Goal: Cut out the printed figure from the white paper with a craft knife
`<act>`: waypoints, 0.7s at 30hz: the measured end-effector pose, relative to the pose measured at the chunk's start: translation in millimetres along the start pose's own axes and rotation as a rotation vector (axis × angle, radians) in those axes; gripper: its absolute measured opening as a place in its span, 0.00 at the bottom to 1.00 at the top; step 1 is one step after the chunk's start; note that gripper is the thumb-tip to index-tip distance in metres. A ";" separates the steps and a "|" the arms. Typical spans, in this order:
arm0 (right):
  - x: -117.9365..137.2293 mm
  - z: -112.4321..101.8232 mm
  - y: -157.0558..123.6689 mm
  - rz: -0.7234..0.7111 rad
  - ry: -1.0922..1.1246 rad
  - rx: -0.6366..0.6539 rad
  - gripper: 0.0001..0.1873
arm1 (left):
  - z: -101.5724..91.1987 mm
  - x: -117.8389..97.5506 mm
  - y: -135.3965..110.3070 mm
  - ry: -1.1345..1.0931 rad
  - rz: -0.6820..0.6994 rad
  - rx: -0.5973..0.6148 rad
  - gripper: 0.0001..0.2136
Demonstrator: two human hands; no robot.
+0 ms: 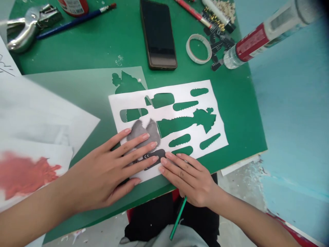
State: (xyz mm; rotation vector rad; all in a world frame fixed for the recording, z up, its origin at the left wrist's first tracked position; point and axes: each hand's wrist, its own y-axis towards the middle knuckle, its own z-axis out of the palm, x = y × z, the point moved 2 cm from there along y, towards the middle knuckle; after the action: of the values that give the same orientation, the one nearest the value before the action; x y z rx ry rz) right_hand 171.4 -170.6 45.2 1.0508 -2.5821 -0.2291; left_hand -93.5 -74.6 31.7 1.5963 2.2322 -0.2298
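Currently, I observe the work through the head view, with both hands at the stencil (166, 113), a white sheet with cutouts in the center of the frame. The left hand (120, 168) lies palm down, fingers spread, over the stencil's lower left corner. Its fingers cross a gray patch (153, 130) and reach a dark piece (159, 153). The right hand (191, 180) lies palm down below center, fingers together, with fingertips at the stencil's lower edge, just beside the dark piece. A green stick (178, 219) projects from beneath the right hand toward the bottom of the frame (the thumb is hidden, so I cannot tell whether it is gripped).

Behind the stencil, to its upper left, lies a translucent sheet (89, 82), partly overlapped by it. At top center is a phone (160, 34). Tape (189, 48) and a bottle (257, 37) occupy the upper right. At upper left, a brush (74, 22) lies beside a metal punch (25, 31). Paper with red paint (28, 171) is at the left edge.
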 end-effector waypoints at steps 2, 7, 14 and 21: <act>0.1 -7.3 4.4 0.027 0.058 0.048 0.23 | 0.3 1.1 -1.0 0.043 0.016 -0.032 0.28; -7.8 -33.5 22.1 0.368 0.528 -0.072 0.20 | 2.0 2.6 -2.5 0.030 0.036 -0.062 0.29; -36.0 -38.1 46.9 0.788 1.004 -0.837 0.11 | 4.9 4.7 -3.5 0.032 0.032 -0.072 0.27; -48.2 -9.8 80.0 1.031 1.334 -0.883 0.16 | 7.8 4.4 -4.2 0.080 0.044 -0.106 0.26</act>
State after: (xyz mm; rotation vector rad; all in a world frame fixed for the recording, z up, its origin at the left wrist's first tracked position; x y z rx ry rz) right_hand 155.6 -79.9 64.1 -0.4406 -1.2093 -0.2229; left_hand -96.9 -74.8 22.4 1.6226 2.2255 -0.0360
